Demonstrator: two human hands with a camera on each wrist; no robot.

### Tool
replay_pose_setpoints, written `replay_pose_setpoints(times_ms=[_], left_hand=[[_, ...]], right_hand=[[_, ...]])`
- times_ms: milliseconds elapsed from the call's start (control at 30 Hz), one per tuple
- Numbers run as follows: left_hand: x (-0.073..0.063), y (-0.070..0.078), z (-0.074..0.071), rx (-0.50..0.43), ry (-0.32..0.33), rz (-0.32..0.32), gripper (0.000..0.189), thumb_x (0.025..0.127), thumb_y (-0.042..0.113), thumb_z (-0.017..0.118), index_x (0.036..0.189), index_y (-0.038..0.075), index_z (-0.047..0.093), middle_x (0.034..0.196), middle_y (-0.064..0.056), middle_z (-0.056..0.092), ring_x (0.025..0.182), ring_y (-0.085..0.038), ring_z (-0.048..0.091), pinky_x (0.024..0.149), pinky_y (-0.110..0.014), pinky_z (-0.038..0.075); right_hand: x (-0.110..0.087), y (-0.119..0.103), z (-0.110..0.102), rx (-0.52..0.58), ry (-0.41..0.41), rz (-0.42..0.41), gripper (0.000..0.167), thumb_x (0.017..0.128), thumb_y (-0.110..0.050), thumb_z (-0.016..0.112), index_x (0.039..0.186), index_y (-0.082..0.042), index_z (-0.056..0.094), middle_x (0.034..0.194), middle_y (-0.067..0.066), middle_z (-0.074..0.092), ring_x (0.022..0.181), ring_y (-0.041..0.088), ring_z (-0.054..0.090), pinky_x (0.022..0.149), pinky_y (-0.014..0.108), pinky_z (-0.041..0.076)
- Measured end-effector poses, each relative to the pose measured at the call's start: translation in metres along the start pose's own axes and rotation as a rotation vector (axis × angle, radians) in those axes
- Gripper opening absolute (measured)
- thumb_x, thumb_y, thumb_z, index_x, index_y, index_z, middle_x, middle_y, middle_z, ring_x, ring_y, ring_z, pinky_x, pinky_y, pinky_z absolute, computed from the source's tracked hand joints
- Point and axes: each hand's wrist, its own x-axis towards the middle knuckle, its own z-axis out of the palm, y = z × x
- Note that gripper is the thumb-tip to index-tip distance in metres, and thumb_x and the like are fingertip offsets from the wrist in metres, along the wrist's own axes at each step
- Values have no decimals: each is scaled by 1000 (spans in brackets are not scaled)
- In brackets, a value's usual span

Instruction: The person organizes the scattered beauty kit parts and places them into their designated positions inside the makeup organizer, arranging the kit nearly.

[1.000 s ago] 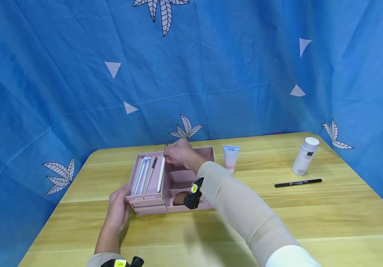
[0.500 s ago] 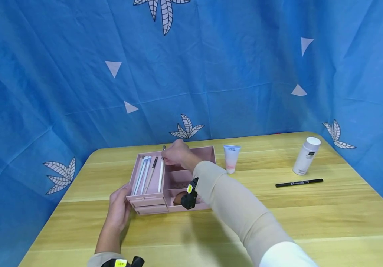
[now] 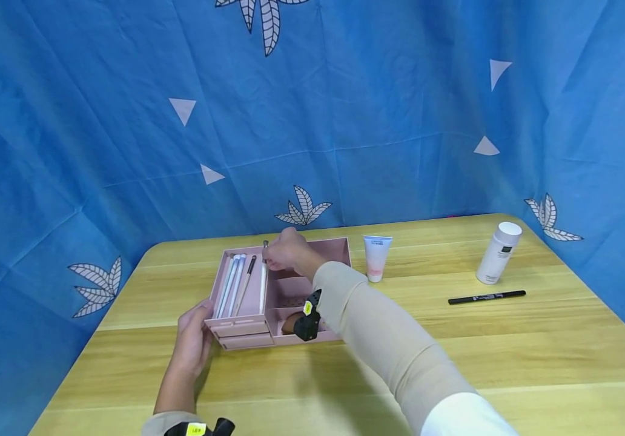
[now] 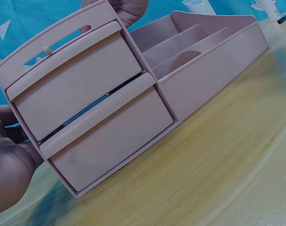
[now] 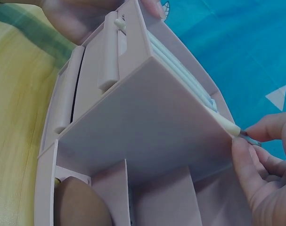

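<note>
A pink desktop organizer (image 3: 238,330) with two small front drawers (image 4: 93,84) stands on the table. My left hand (image 3: 192,336) grips its left front corner, with the thumb up at the top edge. In the organizer's top tray my right hand (image 3: 286,249) pinches the far end of a white-handled makeup brush (image 3: 263,287), which lies along the tray's right side. The right wrist view shows thumb and forefinger on the brush (image 5: 227,125) near its metal collar. Left of it lie a dark-tipped brush (image 3: 244,287) and several pale, slim sticks (image 3: 232,284).
Lower compartments (image 5: 157,193) are on the organizer's right; the front one holds a brown rounded object (image 5: 81,202). To the right stand a white-and-pink tube (image 3: 376,257) and a white bottle (image 3: 498,254). A black pen-like stick (image 3: 487,297) lies before the bottle.
My right hand has shifted slightly left with the brush, which now lies straighter along the tray's right wall. My left hand stays on the organizer.
</note>
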Motion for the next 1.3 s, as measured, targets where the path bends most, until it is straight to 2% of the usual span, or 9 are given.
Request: replay_pose_setpoints(times_ms=[267, 567, 967, 1133, 1300], left_hand=[[0, 1, 1, 17, -14, 4, 51, 102, 26, 36, 132, -15, 40, 101, 12, 65, 101, -5, 59, 92, -18, 49], [1, 2, 1, 32, -15, -1, 51, 102, 28, 36, 131, -14, 42, 102, 12, 65, 101, -6, 60, 92, -19, 49], [0, 2, 1, 35, -5, -8, 51, 101, 26, 36, 131, -14, 42, 102, 11, 65, 102, -5, 59, 93, -18, 48], [0, 3, 0, 37, -3, -16, 51, 101, 27, 36, 131, -14, 42, 103, 13, 64, 103, -3, 58, 93, -17, 47], [0, 2, 0, 30, -7, -19, 52, 101, 28, 37, 132, -14, 40, 104, 13, 63, 105, -3, 58, 94, -16, 46]], right_hand=[[0, 0, -1, -15, 6, 4, 6, 85, -2, 63, 87, 3, 62, 80, 10, 61, 67, 16, 61, 72, 30, 59], [0, 1, -2, -29, 16, -2, 3, 84, 1, 62, 85, 4, 63, 79, 10, 62, 65, 17, 61, 61, 23, 58], [-3, 2, -9, 4, -27, -54, 12, 84, 0, 63, 94, 6, 67, 82, 13, 66, 69, 18, 65, 62, 23, 58], [-4, 2, -18, -2, -41, -83, 15, 86, -3, 62, 98, 6, 66, 84, 13, 67, 73, 21, 67, 68, 27, 59], [-11, 5, -32, -5, -33, -125, 16, 84, -2, 61, 97, 5, 69, 89, 12, 67, 71, 16, 64, 75, 33, 59]])
